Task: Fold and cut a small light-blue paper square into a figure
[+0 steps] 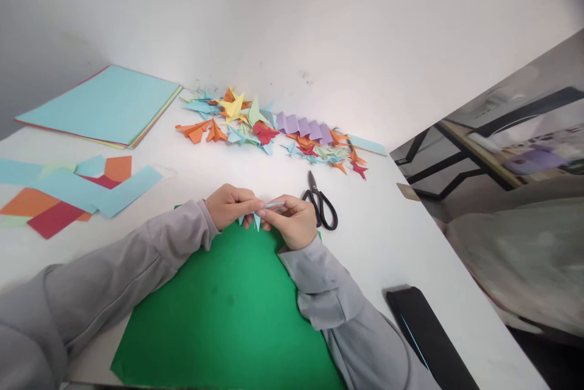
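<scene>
over the far edge of a flat, smooth, bright green sheet, a small folded light-blue paper piece sits between both hands, its pointed tips hanging below the fingers. the left hand, coming from a loose grey sleeve, is pinched on its left side, thumb laid along the top; the right hand is pinched on its right side, thumb and fingers together, with a thin blue edge showing between them. the exact folds are too hidden to tell. reckoned from the hands, a pair of black-handled metal scissors lies at 3 o'clock, just beside the right hand, blades pointing away. toward 4 o'clock rests a long black phone-like slab on the white tabletop. at 9 o'clock, overlapping flat cut pieces of blue, orange, red and pale green paper lie scattered, and at 10 o'clock a stack of large coloured paper sheets topped with light blue lies near the wall. from 11 to 1 o'clock spreads a row of small folded paper shapes in many colours, with a pleated purple paper strip toward 1 o'clock and a flat light-blue paper strip at 2.
</scene>
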The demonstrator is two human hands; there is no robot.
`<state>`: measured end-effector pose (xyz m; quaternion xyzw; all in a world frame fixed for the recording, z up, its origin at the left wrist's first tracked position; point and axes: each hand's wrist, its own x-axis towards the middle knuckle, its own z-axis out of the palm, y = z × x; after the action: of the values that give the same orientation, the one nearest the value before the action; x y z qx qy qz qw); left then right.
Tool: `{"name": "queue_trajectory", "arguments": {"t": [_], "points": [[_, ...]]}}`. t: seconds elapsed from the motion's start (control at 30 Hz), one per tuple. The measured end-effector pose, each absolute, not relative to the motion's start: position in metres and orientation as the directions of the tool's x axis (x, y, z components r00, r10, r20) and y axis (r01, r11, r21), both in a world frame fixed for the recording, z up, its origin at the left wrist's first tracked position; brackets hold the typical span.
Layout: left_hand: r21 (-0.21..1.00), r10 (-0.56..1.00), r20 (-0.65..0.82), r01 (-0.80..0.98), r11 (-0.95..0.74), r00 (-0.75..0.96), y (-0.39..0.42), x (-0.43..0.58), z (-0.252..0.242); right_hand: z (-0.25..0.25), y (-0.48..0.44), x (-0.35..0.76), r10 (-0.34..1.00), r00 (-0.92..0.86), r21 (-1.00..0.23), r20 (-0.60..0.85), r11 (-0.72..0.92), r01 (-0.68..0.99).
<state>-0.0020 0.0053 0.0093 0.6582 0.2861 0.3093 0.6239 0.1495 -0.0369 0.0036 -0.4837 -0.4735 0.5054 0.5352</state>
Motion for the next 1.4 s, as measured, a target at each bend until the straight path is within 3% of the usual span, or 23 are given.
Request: {"name": "queue_trajectory", "arguments": {"t": [0.33,0.7,1.0,1.4], "points": [[0.999,0.823,-0.023,-0.009,0.034,0.567,0.002,0.000,0.013,-0.004,-0.033,0.155,0.993,-0.054,-0.982,0.108,0.098,-0.164],[0.986,0.842,-0.078,-0.082,0.144,0.534,0.002,0.002,0.012,-0.001,-0.035,0.153,0.991,-0.022,-0.982,0.133,0.129,-0.136],[0.899,0.776,-0.239,-0.168,0.404,0.584,0.004,0.003,0.009,-0.006,-0.033,0.155,0.993,-0.051,-0.974,0.106,0.093,-0.207],[0.882,0.803,-0.293,-0.177,0.436,0.519,0.003,0.004,0.012,-0.007,-0.033,0.155,0.986,-0.073,-0.966,0.153,0.133,-0.223]]}}
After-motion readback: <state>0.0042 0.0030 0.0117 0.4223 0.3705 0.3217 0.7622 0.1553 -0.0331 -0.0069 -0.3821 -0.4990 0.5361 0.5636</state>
